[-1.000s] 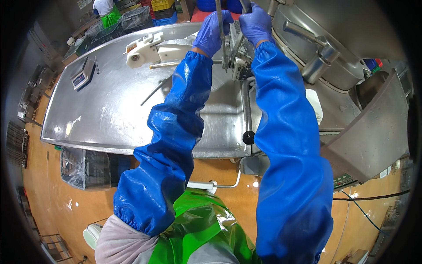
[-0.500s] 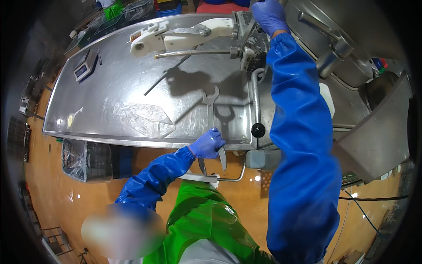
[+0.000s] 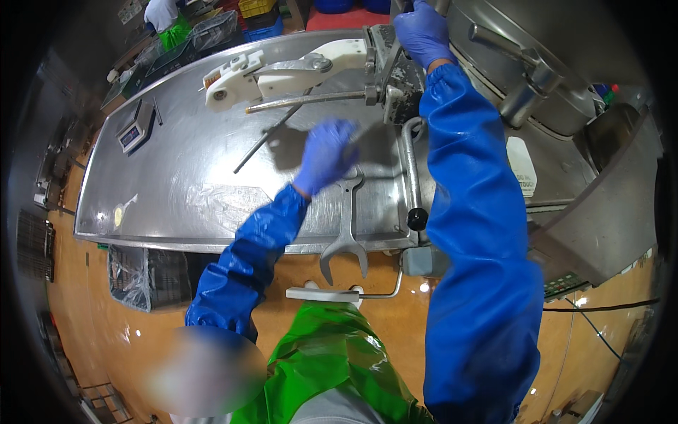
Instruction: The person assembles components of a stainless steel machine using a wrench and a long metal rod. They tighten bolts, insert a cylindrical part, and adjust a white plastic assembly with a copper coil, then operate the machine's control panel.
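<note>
Blurred by motion, my left hand (image 3: 327, 157) in a purple glove is over the steel table, its thumb and fingers apart with nothing seen between them. Just below it lies a large double-ended open wrench (image 3: 346, 215), its bigger jaw sticking out past the near table edge. My right hand (image 3: 422, 34), also gloved, is closed on a metal part at the top of the machine; the back of the hand hides most of what it grips. Beside that hand stands the worn metal block (image 3: 404, 102) with a white jointed arm (image 3: 296, 69) and a metal rod (image 3: 311, 101) reaching left.
A black-knobbed lever (image 3: 411, 177) stands right of the wrench. On the steel table (image 3: 169, 205) are a small scale (image 3: 135, 127), a thin rod (image 3: 265, 145) and a clear plastic sheet (image 3: 229, 201). A round steel machine (image 3: 522, 63) is at right. A co-worker (image 3: 166, 21) stands far left.
My left hand has let go of the wrench and moved up and away over the table. The wrench now lies alone. My right hand stays at the machine.
</note>
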